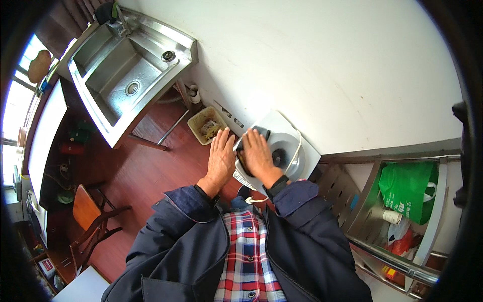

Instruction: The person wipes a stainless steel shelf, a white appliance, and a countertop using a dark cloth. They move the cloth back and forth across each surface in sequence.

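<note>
My left hand is raised in front of me, its fingers stretched out and nothing in it. Close by on its right, my right hand also has its fingers extended. Both wrists carry dark bands. Below the right hand stands a white appliance with a round grey opening and a white cord across its top. A dark object shows at the right fingertips; whether they touch it I cannot tell. The right hand covers part of the appliance.
A steel sink stands at the far left, with a cream waste basket beside it by the wall. On the right, a metal rack holds a green bag. A wooden chair stands on the red floor at left.
</note>
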`<state>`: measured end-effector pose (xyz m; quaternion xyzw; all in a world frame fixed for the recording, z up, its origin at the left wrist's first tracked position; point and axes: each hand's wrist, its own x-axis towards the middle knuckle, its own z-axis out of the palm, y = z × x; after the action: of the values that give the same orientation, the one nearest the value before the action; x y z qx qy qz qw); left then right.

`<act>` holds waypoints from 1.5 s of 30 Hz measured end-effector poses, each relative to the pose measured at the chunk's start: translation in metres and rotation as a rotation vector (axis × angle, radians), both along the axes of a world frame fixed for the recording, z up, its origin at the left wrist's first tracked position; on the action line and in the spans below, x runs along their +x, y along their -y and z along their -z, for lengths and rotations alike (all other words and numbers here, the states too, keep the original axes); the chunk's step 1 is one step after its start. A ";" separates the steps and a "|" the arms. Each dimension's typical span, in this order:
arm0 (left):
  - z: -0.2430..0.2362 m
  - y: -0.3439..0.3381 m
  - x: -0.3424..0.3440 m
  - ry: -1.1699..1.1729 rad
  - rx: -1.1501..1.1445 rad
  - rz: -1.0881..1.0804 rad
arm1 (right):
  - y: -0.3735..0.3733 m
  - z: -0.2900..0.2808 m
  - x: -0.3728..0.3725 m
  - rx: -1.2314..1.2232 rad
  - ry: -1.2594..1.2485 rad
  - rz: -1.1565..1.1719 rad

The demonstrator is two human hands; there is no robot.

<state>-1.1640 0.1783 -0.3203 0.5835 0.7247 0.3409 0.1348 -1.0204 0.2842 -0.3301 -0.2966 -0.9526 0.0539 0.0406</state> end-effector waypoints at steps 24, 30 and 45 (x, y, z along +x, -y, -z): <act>-0.016 -0.037 0.061 -0.193 -0.108 0.627 | 0.110 -0.042 0.109 -0.318 -0.311 0.031; -0.010 -0.037 0.095 -0.197 0.019 0.738 | 0.105 -0.072 0.169 -0.332 -0.661 0.404; -0.007 -0.032 0.111 -0.333 -0.140 0.857 | 0.086 0.004 0.198 -0.135 -0.284 0.627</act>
<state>-1.0529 0.2106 -0.3129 0.8666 0.4512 0.1062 0.1846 -0.8226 0.1984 -0.3336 -0.5662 -0.7945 0.1424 0.1674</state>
